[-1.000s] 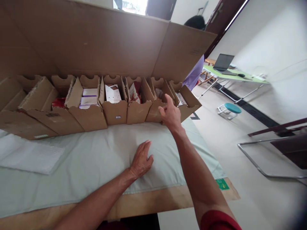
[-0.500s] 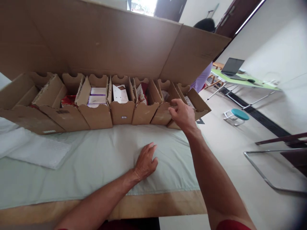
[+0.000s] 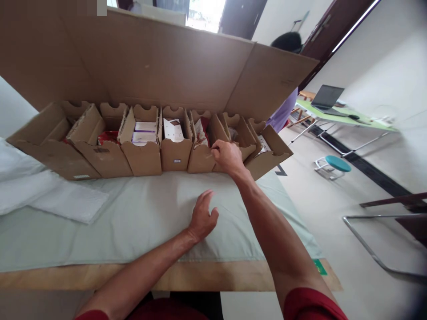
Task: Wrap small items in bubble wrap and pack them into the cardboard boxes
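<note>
A row of small open cardboard boxes (image 3: 143, 155) stands along the back of a table covered with a pale cloth (image 3: 140, 213). My right hand (image 3: 227, 156) reaches forward and grips the front edge of one box (image 3: 233, 146) near the right end of the row, fingers curled over its rim. My left hand (image 3: 203, 218) rests on the cloth in front of the row, fingers slightly spread, holding nothing. Some boxes hold white and purple packs (image 3: 143, 131) and red items (image 3: 107, 137).
A large cardboard sheet (image 3: 160, 62) stands upright behind the boxes. White folded sheets (image 3: 50, 195) lie on the left of the table. A person in purple (image 3: 283, 111) is behind the cardboard. To the right are a green desk with a laptop (image 3: 328, 98), a teal stool (image 3: 336, 164) and a metal frame (image 3: 383, 258).
My right hand moved left from the box at the right end and closed on the rim of a box further in. My left hand stayed on the cloth.
</note>
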### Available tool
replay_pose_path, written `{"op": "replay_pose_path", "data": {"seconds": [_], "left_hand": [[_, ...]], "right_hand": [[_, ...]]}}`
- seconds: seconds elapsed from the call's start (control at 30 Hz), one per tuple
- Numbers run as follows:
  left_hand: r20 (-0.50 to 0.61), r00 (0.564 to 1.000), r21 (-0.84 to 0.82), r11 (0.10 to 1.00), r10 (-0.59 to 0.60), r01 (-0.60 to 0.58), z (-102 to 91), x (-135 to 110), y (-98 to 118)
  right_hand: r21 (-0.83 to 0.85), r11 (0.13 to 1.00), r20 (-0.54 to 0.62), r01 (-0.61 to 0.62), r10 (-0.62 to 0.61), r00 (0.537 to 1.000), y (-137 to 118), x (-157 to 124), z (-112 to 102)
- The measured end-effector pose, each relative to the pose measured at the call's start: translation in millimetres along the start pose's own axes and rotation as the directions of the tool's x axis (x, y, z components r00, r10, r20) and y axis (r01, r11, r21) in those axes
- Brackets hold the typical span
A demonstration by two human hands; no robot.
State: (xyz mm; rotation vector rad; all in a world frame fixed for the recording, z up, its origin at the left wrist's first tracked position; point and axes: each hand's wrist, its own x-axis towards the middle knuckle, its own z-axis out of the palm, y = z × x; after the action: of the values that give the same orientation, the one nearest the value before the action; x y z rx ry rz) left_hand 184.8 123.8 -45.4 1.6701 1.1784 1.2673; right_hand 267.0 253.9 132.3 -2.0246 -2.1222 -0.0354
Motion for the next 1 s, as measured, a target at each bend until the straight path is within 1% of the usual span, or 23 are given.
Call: {"op": "replay_pose_path", "data": {"seconds": [0.07, 0.1, 0.17, 0.23, 0.3, 0.33, 0.4, 0.43, 0.47, 0.53, 0.57, 0.6, 0.63, 0.67, 0.7, 0.73, 0.77, 0.8, 0.83, 0.87, 0.9, 0.93, 1.0], "left_hand": [[-0.126, 0.991, -0.086, 0.996, -0.049, 0.038, -13.2, 0, 10], [-0.171, 0.982, -0.133, 0.989, -0.083, 0.06, -21.7, -3, 15], [-0.22, 0.963, -0.221, 0.969, -0.157, 0.108, -40.5, -14, 24], [-0.217, 0.952, -0.283, 0.947, -0.216, 0.15, -58.0, -33, 30], [-0.191, 0.951, -0.308, 0.935, -0.243, 0.177, -71.8, -58, 33], [-0.184, 0.953, -0.312, 0.934, -0.242, 0.177, -77.2, -71, 34], [-0.181, 0.957, -0.31, 0.936, -0.229, 0.165, -86.3, -96, 34], [-0.181, 0.957, -0.302, 0.939, -0.225, 0.163, -90.6, -106, 34], [-0.185, 0.956, -0.285, 0.943, -0.228, 0.17, -95.0, -115, 33], [-0.2, 0.949, -0.221, 0.955, -0.245, 0.2, -103.7, -128, 31], [-0.212, 0.945, -0.182, 0.96, -0.248, 0.211, -107.6, -132, 30], [-0.221, 0.944, -0.151, 0.965, -0.245, 0.215, -110.8, -136, 29], [-0.22, 0.946, -0.131, 0.968, -0.237, 0.212, -112.9, -139, 29], [-0.212, 0.951, -0.125, 0.971, -0.226, 0.203, -113.7, -142, 28], [-0.195, 0.956, -0.131, 0.972, -0.218, 0.194, -112.9, -145, 28], [-0.175, 0.961, -0.142, 0.972, -0.212, 0.188, -110.6, -148, 27], [-0.156, 0.966, -0.155, 0.97, -0.208, 0.184, -106.9, -150, 27], [-0.139, 0.968, -0.169, 0.969, -0.207, 0.183, -102.2, -151, 28], [-0.126, 0.97, -0.183, 0.966, -0.209, 0.185, -96.9, -152, 28], [-0.114, 0.97, -0.197, 0.962, -0.214, 0.189, -91.6, -152, 29], [-0.106, 0.969, -0.21, 0.958, -0.222, 0.196, -86.5, -151, 30], [-0.102, 0.967, -0.223, 0.953, -0.232, 0.205, -82.1, -149, 31], [-0.096, 0.963, -0.24, 0.945, -0.251, 0.223, -76.3, -145, 35]], "right_hand": [[-0.014, 1.0, -0.011, 0.003, -0.003, 1.0, 0, -17, -6], [-0.021, 1.0, -0.023, 0.009, -0.009, 1.0, -1, -28, -10], [-0.041, 0.999, -0.049, 0.023, -0.025, 0.998, -5, -58, -15], [-0.062, 0.997, -0.067, 0.046, -0.05, 0.996, -13, -94, -17], [-0.053, 0.994, -0.096, 0.096, -0.101, 0.99, -25, -135, -14], [-0.027, 0.99, -0.13, 0.141, -0.143, 0.981, -33, -155, -11], [0.07, 0.966, -0.229, 0.249, -0.227, 0.947, -49, -195, -5], [0.15, 0.94, -0.283, 0.308, -0.257, 0.924, -55, -212, -4], [0.246, 0.895, -0.332, 0.372, -0.283, 0.9, -60, -229, -3], [0.438, 0.76, -0.428, 0.48, -0.293, 0.855, -60, -254, -4], [0.505, 0.702, -0.483, 0.501, -0.251, 0.839, -54, -262, -5], [0.551, 0.677, -0.538, 0.488, -0.159, 0.828, -44, -266, -5], [0.588, 0.679, -0.585, 0.441, -0.02, 0.811, -32, -266, -4], [0.628, 0.685, -0.615, 0.37, 0.146, 0.775, -16, -261, -1], [0.682, 0.678, -0.611, 0.276, 0.319, 0.724, 1, -250, 3], [0.748, 0.624, -0.575, 0.225, 0.44, 0.69, 19, -235, 11], [0.818, 0.54, -0.506, 0.199, 0.508, 0.697, 36, -215, 20], [0.878, 0.454, -0.398, 0.15, 0.52, 0.756, 51, -193, 32], [0.924, 0.374, -0.274, 0.081, 0.498, 0.823, 63, -170, 44], [0.951, 0.309, -0.164, 0.013, 0.467, 0.869, 72, -146, 57], [0.961, 0.273, -0.081, -0.046, 0.434, 0.897, 77, -125, 69], [0.966, 0.241, -0.012, -0.093, 0.403, 0.915, 77, -106, 80], [0.972, 0.186, 0.072, -0.141, 0.338, 0.939, 70, -81, 97]]}}
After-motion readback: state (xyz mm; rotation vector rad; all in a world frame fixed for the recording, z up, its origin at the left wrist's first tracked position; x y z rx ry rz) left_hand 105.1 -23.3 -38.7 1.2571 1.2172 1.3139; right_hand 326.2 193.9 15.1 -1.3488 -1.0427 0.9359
